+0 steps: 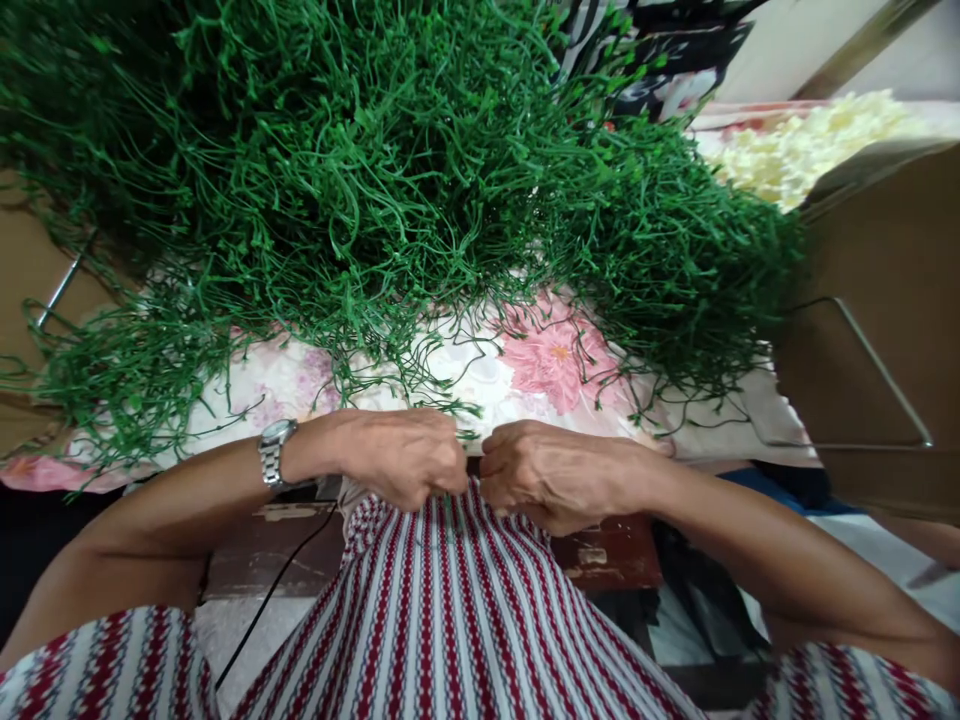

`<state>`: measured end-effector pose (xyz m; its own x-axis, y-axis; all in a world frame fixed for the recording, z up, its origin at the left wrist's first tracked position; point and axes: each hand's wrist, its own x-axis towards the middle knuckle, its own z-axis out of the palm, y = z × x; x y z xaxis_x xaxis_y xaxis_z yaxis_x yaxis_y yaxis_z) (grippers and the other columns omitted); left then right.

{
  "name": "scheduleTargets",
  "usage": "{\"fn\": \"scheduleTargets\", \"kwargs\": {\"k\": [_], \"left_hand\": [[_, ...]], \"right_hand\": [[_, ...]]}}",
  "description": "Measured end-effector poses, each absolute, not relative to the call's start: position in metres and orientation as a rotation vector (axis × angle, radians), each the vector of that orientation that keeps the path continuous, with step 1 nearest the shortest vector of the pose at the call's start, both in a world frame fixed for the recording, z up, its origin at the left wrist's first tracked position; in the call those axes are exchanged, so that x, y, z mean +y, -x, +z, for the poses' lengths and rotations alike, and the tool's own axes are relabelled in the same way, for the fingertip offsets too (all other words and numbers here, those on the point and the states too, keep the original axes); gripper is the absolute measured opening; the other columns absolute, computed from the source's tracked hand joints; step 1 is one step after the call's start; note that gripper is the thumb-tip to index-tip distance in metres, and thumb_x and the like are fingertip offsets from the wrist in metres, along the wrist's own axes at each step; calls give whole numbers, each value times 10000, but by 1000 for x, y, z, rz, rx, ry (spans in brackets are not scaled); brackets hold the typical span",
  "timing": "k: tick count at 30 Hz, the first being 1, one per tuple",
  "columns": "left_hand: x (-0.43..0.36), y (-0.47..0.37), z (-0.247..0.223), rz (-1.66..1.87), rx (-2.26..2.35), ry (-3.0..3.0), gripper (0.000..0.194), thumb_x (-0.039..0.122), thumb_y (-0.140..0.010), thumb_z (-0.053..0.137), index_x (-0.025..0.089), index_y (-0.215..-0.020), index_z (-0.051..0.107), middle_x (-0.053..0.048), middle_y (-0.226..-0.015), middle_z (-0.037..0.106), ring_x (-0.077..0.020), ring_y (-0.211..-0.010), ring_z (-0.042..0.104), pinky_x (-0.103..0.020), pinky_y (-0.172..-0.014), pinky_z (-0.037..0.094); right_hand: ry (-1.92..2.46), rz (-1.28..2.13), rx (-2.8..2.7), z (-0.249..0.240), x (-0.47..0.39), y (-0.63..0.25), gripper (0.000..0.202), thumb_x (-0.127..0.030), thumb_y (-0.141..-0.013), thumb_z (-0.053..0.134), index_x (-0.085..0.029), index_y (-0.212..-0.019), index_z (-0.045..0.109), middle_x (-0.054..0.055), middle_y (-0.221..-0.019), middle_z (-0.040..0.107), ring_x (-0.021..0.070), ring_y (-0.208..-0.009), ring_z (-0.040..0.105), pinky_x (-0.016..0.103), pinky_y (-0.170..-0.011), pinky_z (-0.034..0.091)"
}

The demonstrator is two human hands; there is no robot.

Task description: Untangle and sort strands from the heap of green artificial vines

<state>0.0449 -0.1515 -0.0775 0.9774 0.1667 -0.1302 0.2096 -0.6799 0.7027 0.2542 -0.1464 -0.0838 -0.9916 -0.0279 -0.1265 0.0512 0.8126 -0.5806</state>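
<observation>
My left hand (405,455) and my right hand (544,475) are close together at the near edge of the table, knuckles facing each other with a small gap. Both have their fingers curled closed, and what they pinch, if anything, is hidden. A silver watch (271,452) is on my left wrist. Thin green stems show just beyond the fingertips and faintly below them, over the striped garment (450,620). A large heap of green plastic stems (360,170) covers the far part of the floral cloth (480,370).
Pale yellow pieces (817,145) lie in the back right. A cardboard box (892,300) with a bent metal wire (877,350) stands at the right. At the left is a metal rod (64,285) by brown cardboard (22,220).
</observation>
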Motion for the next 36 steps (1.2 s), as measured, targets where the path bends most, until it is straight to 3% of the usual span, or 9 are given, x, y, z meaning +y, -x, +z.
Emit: {"fn": "scheduleTargets", "kwargs": {"k": [3, 6, 9, 13, 15, 18, 23, 30, 36], "left_hand": [[-143, -33, -78, 208, 542, -2127, 229, 15, -713, 416, 160, -538, 440, 24, -541, 437, -94, -531, 402, -241, -570, 337], [-140, -31, -81, 585, 770, -1864, 150, 160, -796, 516, 139, -672, 598, 1, -641, 510, -96, -608, 472, -217, -577, 355], [-141, -38, -88, 772, 881, -1611, 200, 285, -789, 587, 125, -681, 640, -11, -653, 530, -94, -603, 468, -210, -550, 348], [-146, -50, -96, 846, 995, -1389, 269, 381, -723, 661, 115, -685, 658, -16, -623, 564, -94, -576, 482, -202, -537, 371], [-149, -55, -98, 939, 1035, -1329, 245, 362, -695, 689, 121, -678, 645, 0, -602, 556, -84, -552, 469, -191, -522, 376], [-155, -62, -102, 1061, 1061, -1313, 144, 256, -682, 699, 134, -670, 625, 19, -595, 550, -70, -543, 464, -171, -515, 376], [-163, -66, -109, 1177, 1148, -1389, 36, 185, -723, 646, 150, -718, 643, 14, -638, 592, -80, -583, 505, -174, -559, 404], [-166, -60, -108, 1051, 1074, -1414, 122, 156, -735, 599, 154, -856, 602, 0, -776, 600, -101, -710, 542, -189, -649, 423], [-165, -58, -109, 908, 1095, -1576, 55, 168, -755, 570, 142, -707, 564, 9, -656, 526, -107, -642, 484, -220, -602, 380]], "right_hand": [[-309, -1081, 2978, -87, -139, -270, 198, -145, -856, 469, -154, -668, 528, 9, -643, 544, 103, -636, 485, 224, -636, 377], [-816, -1246, 3177, -91, -133, -280, 251, -218, -915, 398, -146, -706, 517, 7, -643, 512, 82, -586, 456, 201, -577, 366], [-1159, -1352, 3259, -92, -134, -276, 197, -222, -910, 419, -140, -794, 555, 5, -658, 534, 75, -591, 483, 182, -563, 381], [-1320, -1353, 3320, -92, -141, -259, 176, -202, -902, 431, -149, -954, 591, 45, -852, 636, 102, -751, 582, 202, -659, 435], [-1323, -1296, 3343, -93, -144, -251, 174, -238, -877, 494, -157, -1001, 584, 50, -916, 647, 109, -748, 585, 214, -668, 442], [-1348, -1237, 3344, -98, -145, -241, 208, -288, -844, 554, -151, -999, 563, 31, -835, 631, 92, -629, 536, 209, -589, 419], [-1373, -1229, 3328, -109, -147, -236, 156, -271, -884, 485, -148, -959, 547, 23, -785, 608, 95, -649, 531, 208, -597, 402], [-1425, -1287, 3328, -119, -152, -237, 155, -258, -886, 480, -139, -837, 565, 25, -729, 589, 108, -664, 537, 222, -628, 404], [-1437, -1543, 3215, -123, -154, -237, 160, -292, -885, 477, -153, -837, 538, -2, -688, 544, 92, -606, 490, 209, -581, 380]]}}
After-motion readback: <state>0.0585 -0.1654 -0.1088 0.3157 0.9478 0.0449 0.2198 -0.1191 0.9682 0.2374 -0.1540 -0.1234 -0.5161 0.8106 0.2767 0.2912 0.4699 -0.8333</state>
